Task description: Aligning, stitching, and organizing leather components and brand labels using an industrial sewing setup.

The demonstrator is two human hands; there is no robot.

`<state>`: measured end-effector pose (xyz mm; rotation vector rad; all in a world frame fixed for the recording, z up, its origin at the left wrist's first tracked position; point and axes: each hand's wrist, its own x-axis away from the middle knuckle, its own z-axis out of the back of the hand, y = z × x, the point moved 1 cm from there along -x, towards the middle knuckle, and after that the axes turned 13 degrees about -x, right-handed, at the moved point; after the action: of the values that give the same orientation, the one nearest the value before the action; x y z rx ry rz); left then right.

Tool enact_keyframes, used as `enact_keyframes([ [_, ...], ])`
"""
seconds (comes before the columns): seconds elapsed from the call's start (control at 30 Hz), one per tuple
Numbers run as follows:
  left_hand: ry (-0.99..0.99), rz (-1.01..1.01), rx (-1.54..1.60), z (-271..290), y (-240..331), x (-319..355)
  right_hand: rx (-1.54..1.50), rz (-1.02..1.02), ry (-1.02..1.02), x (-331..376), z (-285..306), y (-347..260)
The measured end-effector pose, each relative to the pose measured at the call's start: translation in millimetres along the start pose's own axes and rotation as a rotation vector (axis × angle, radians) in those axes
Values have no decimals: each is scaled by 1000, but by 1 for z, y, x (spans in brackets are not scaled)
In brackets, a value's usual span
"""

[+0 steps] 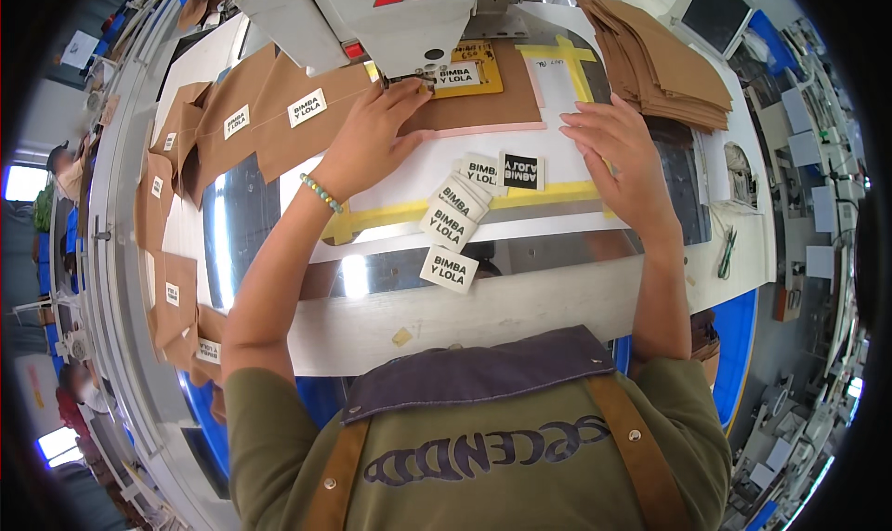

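Observation:
A white sewing machine head [395,20] hangs over a brown fabric panel [483,113] with a pink lower edge. On the panel lies a yellow template [471,90] framing a white label [458,74]. My left hand [372,136] reaches to the panel's left side beside the needle area, fingers stretched and thumb apart; its fingertips are partly hidden near the machine. My right hand [621,159] hovers at the right by the yellow tape [578,71], its fingers apart and holding nothing. Between my hands lie several loose white labels [449,224] and one black label [522,170].
Brown fabric pieces with white labels [237,122] trail off the table's left side. A stack of brown panels [655,62] sits at the back right. Green-handled snips [727,255] lie on the right tabletop. Blue bins [739,345] stand below the table edge.

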<state>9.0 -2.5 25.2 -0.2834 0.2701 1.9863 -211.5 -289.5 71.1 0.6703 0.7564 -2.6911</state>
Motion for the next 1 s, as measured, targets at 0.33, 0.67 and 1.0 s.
enact_keyframes([
  [0.33,9,-7,17,-7,-3,5,-31,-35,-32,5,-11,7],
  [0.67,13,-4,18,-13,-8,2,-54,-64,-73,7,-14,15],
  [1.0,5,-24,2,-9,-7,-1,-57,-78,-79,7,-15,17],
])
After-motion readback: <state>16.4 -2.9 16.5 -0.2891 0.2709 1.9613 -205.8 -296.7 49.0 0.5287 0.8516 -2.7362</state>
